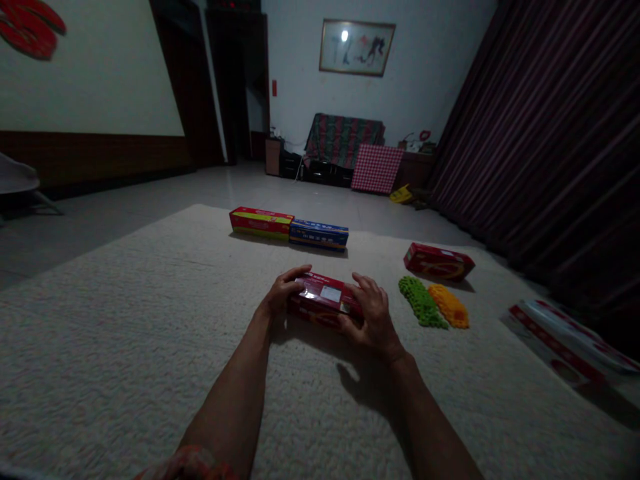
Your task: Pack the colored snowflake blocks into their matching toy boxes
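A long dark red box [320, 293] with a pale label on top is held between my two hands, low over the cream textured mat [150, 373]. My left hand [287, 291] grips its left end, fingers over the top edge. On its right end, my right hand [371, 312] has the thumb at the near side and the fingers over the top. Beyond the hands, a red and yellow-green box [261, 225] and a blue box [319, 235] lie end to end. To the right are a similar red box [439, 262], a green nubby cloth piece [421, 301] and an orange one [449, 305].
A white and red package [570, 340] sits at the mat's right side, partly in shadow. Dark curtains [540, 133] hang along the right. At the back stand low furniture with a draped striped cloth [345, 139] and a checked cloth [377, 168]. Grey tiled floor [200, 183] surrounds the mat's far edge.
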The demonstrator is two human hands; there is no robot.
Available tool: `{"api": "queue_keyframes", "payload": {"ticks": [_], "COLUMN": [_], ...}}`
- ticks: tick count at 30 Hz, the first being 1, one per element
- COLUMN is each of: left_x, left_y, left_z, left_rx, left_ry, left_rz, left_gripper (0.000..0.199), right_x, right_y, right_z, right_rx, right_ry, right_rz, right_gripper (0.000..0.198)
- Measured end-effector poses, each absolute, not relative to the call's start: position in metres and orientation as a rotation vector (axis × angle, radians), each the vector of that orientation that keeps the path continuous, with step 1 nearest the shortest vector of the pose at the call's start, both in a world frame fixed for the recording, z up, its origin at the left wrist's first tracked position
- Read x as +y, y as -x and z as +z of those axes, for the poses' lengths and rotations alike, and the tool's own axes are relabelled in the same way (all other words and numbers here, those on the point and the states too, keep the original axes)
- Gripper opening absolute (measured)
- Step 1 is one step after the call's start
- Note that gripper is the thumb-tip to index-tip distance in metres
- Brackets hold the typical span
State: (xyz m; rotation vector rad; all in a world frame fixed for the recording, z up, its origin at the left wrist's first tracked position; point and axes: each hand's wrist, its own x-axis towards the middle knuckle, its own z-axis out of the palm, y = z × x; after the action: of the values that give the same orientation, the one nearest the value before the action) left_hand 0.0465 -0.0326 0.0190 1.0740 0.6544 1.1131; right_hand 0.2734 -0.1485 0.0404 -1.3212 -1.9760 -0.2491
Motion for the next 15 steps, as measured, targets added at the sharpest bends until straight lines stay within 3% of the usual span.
{"api": "queue_keyframes", "payload": {"ticks": [4,10,15], "left_x": [-0.035,-0.030,-0.025], "left_y": [-0.047,-0.047,-0.052], "left_z": [0.023,0.017,0.005], "left_rx": [0.647,0.654,0.610], "left_ry": [-1.071,-1.040,-0.952], "left_rz": [1.094,1.097,1.196], "left_gripper": [0.059,0.053,0.048], "right_x": [-0.140,-0.115,-0.107], "right_y": [-0.274,-0.248,-0.242], "right_z": [0.063,0.081,0.080], "right_rx": [-2.107,-2.300,-2.338], "right_ry": [1.513,1.628,1.643], "right_rz": [-0.166,0.065,0.144], "right_gripper": [0.055,0.073,0.071]}}
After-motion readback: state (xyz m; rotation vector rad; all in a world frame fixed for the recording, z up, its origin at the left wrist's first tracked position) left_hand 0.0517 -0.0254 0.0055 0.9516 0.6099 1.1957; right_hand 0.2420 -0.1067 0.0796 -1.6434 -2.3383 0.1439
